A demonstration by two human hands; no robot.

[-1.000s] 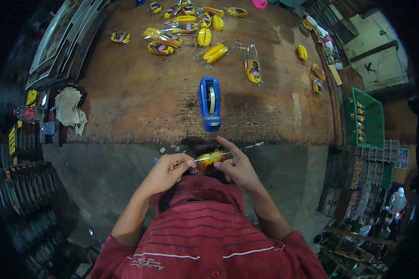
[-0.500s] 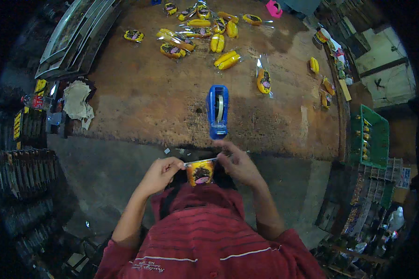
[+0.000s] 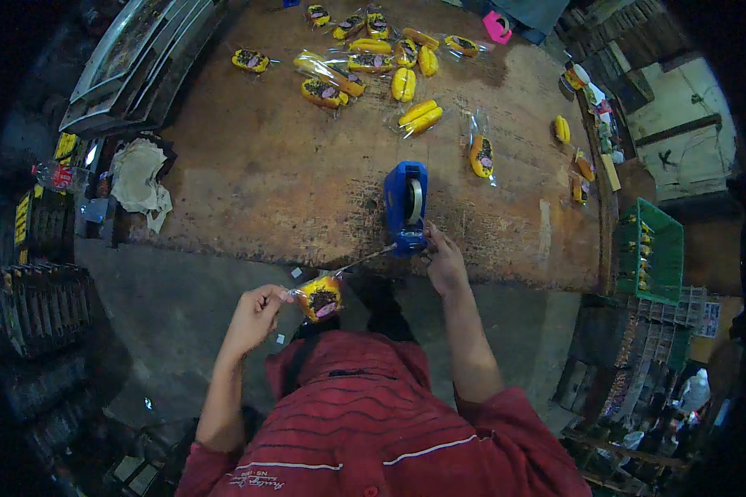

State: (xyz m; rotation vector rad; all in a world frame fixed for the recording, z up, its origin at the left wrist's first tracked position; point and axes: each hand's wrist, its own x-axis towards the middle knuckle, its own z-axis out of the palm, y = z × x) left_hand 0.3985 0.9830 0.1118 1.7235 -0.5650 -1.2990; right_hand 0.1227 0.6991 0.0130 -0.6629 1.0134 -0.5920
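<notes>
My left hand (image 3: 259,313) pinches one corner of a clear bag holding a yellow bun (image 3: 320,298) with dark shreds and a pink slice on top. The bun hangs in front of the table's near edge. A thin shiny strip (image 3: 365,260) runs from the bag's upper corner to the front of a blue tape dispenser (image 3: 405,207). Whether that strip is tape or stretched film, I cannot tell. My right hand (image 3: 448,263) has its fingertips closed against the right side of the dispenser's front end. The dispenser stands near the table edge with its roll showing.
Several bagged buns (image 3: 369,62) lie across the far part of the wooden table (image 3: 282,166). A pink tape dispenser (image 3: 497,26) stands at the far right. Metal trays (image 3: 141,66) are stacked on the left beside a crumpled cloth (image 3: 141,182). A green crate (image 3: 655,248) stands right of the table.
My right hand has left the bag and moved forward and right to the dispenser's front. My left hand has carried the bun slightly left. The view has shifted a little.
</notes>
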